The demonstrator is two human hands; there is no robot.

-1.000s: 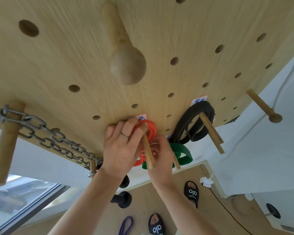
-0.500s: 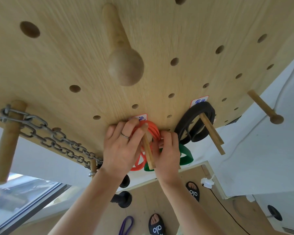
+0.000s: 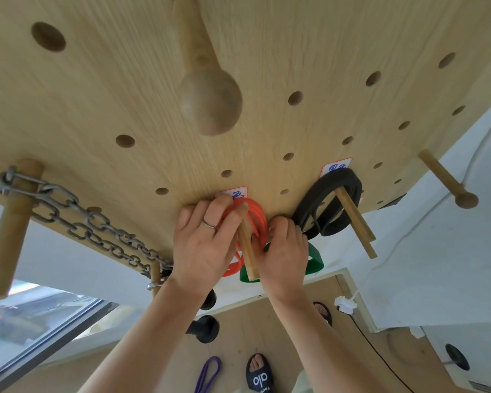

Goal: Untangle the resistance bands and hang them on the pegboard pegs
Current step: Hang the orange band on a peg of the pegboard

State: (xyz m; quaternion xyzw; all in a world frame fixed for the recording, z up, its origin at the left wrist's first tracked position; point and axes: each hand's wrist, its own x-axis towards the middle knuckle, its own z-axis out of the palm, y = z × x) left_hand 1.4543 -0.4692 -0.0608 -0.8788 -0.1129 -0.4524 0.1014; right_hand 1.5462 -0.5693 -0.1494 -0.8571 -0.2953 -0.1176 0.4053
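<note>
At the pegboard's (image 3: 267, 52) lower left edge we see a steel chain (image 3: 77, 219) draped from a thick wooden peg (image 3: 9, 222); down on the floor lies a purple band (image 3: 209, 374), apart from everything on the board; our left hand (image 3: 201, 248) presses flat-fingered against the board near its lower edge, fingers curled over the coiled orange band (image 3: 255, 219), which loops around a slim peg (image 3: 245, 245); our right hand (image 3: 287, 256), just beside it on the peg's other side, pinches the same orange coils with bent fingers; a green band (image 3: 313, 259) hangs below, partly hidden behind that hand, and we cannot tell what carries it; further right a black band (image 3: 332, 205) hangs over two more slim pegs (image 3: 355, 222), beneath a small handwritten label (image 3: 335, 167).
</note>
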